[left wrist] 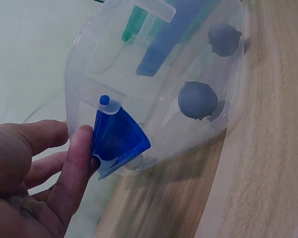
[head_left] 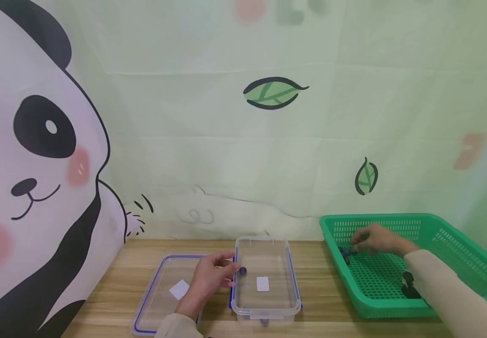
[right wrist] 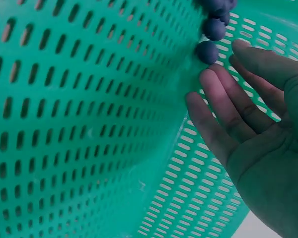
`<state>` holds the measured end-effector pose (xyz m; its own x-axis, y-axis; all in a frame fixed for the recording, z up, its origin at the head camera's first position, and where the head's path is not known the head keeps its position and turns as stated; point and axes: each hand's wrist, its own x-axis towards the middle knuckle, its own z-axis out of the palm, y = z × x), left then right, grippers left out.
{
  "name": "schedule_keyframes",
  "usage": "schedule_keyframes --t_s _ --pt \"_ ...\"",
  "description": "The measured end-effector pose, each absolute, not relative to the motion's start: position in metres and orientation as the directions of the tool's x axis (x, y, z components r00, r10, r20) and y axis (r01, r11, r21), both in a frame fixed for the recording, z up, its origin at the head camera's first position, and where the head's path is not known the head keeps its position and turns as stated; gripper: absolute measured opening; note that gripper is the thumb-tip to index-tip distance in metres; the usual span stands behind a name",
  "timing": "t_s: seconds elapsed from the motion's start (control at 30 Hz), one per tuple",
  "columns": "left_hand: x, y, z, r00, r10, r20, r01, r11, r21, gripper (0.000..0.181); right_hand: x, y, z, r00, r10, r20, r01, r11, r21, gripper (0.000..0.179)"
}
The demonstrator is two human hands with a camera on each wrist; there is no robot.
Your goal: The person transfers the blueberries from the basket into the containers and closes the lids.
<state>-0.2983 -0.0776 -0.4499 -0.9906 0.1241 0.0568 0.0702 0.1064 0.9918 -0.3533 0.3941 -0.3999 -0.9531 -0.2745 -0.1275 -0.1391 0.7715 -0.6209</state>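
Observation:
A clear plastic box with blue latches stands on the table, lid off. My left hand is at its left side, its fingertips against the wall and rim beside a blue latch. Blueberries lie inside the box; one blueberry shows close to my left fingertips. My right hand is inside the green basket, palm toward the berries with slightly bent fingers. Just beyond those fingertips, several blueberries cluster in the basket's corner. No berry shows between my right fingers.
Left of the box lies a clear lid with a blue seal, partly under my left arm. A small dark object shows beside the right sleeve, over the basket. Behind the wooden table hangs a printed cloth.

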Motion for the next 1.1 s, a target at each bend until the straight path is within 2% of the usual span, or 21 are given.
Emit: schedule_keyframes --t_s 0.23,0.5,1.1 --pt "-0.3001 -0.0787 -0.4511 -0.988 0.141 0.057 0.072 0.108 0.992 0.044 -0.3573 0.3936 -0.403 -0.949 -0.257 -0.18 -0.113 0.814 -0.569 0.024" --pt "-0.2994 -0.079 -0.4501 -0.989 0.137 0.056 0.072 0.117 0.99 0.045 -0.3591 0.3945 -0.4072 -0.949 -0.268 -0.168 -0.147 0.843 -0.518 0.01" --pt "-0.2992 -0.079 -0.45 -0.99 0.133 0.047 0.063 0.117 0.991 0.045 -0.356 0.3926 -0.4092 -0.949 -0.271 -0.163 -0.148 0.836 -0.529 0.007"
